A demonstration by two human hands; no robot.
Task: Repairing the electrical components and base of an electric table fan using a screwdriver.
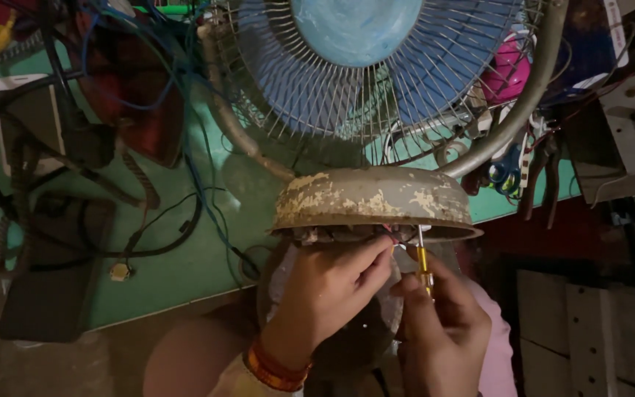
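Screwdriver (423, 259) with the yellow handle sits just right of centre, low in the view, shaft pointing up toward 12 o'clock into the underside of the fan base (373, 200). Our right hand (442, 334) has its grip clenched around that handle, fingers curled over it. Our left hand (326, 294), at about 9 o'clock from the screwdriver and nearly touching the right one, has its fingertips pressed up into the open underside of the base, where some wires and small parts peek out; we can't tell whether it's actually pinching anything in there, too dark and cramped. There's an orange-red band (277, 367) on that wrist.

The base itself is a round metal dome, grey with lots of flaking cream paint and rust, tipped on its side so its hollow bottom faces us. Further out at 12 o'clock is the wire guard (273, 88) of the fan, with the blue blades (435, 73) and blue hub behind it.

All of this lies on a green surface (178, 272). Off at 10 o'clock is a messy tangle of black and blue cables (148, 95). At 2 o'clock there's something pink (508, 70), and below it a pair of blue-handled pliers (507, 170) plus other tools near the surface's edge.
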